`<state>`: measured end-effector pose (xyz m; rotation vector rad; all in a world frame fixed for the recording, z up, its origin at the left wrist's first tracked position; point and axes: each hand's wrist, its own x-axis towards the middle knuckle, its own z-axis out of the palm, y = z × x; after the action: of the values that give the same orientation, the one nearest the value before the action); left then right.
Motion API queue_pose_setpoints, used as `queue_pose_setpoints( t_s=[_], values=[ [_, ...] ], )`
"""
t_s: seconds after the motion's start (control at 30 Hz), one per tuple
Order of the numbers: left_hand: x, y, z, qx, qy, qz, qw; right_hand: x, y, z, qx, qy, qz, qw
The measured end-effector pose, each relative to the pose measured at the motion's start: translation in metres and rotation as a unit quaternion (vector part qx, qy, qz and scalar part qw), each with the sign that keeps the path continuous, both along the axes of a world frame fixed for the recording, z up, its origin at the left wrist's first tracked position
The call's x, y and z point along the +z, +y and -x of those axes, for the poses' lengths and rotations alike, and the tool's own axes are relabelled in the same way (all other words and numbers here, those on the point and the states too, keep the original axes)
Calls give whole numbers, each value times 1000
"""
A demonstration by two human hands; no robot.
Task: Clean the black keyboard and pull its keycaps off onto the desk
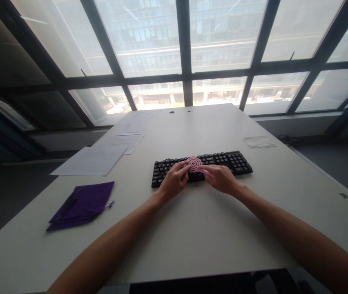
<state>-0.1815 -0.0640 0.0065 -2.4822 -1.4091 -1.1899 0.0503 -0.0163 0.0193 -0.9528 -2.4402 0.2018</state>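
Between my two hands is a round pink disc with concentric rings, held over the middle of a black keyboard. My left hand grips the disc's left edge with closed fingers. On the opposite edge, my right hand pinches it between thumb and finger. The disc hides some of the keys behind it. Whether it touches the keyboard, I cannot tell.
A purple drawstring pouch lies on the white table at the left. Behind it are several sheets of paper. A clear plastic packet rests at the right. Large windows stand beyond the far edge.
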Motion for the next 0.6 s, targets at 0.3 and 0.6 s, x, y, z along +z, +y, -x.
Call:
queue_pose_setpoints(
  t_s=[0.3,0.6],
  values=[
    [-2,1,2,6,6,-3,1000,-2,1,-1,1,-4,-8,1000],
    [-2,3,4,6,0,5,1000,0,2,-1,1,-36,-17,999]
  ],
)
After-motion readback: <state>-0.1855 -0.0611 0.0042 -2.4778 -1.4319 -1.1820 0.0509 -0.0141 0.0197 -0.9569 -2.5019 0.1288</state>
